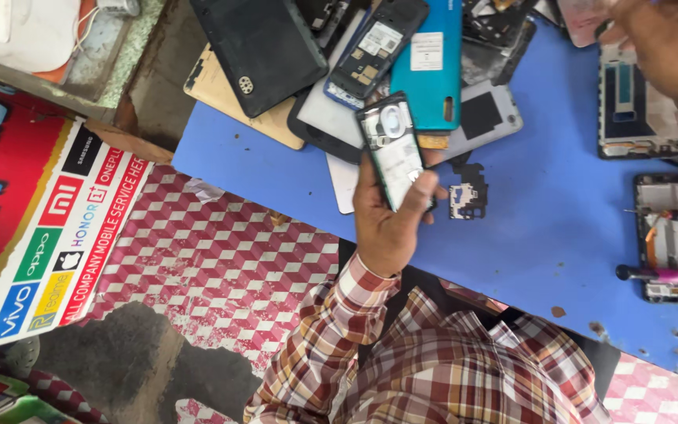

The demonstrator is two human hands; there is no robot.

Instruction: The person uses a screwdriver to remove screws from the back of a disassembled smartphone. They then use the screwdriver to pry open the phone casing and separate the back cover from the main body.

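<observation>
Head view, left hand with fingers clasped around one opened phone body, held up over blue worktop, right hand at top corner, fingers state I cannot tell, one small black bracket part just beside, one teal back cover, one screwdriver.

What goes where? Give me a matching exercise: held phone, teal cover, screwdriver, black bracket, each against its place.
Things:
1 phone
2 teal cover
3 screwdriver
4 black bracket

Places:
A flat on the blue table, beside the held phone
B in the left hand
C across an opened handset at the right edge
D on the pile of covers

Pairs: 1-B, 2-D, 3-C, 4-A
</observation>
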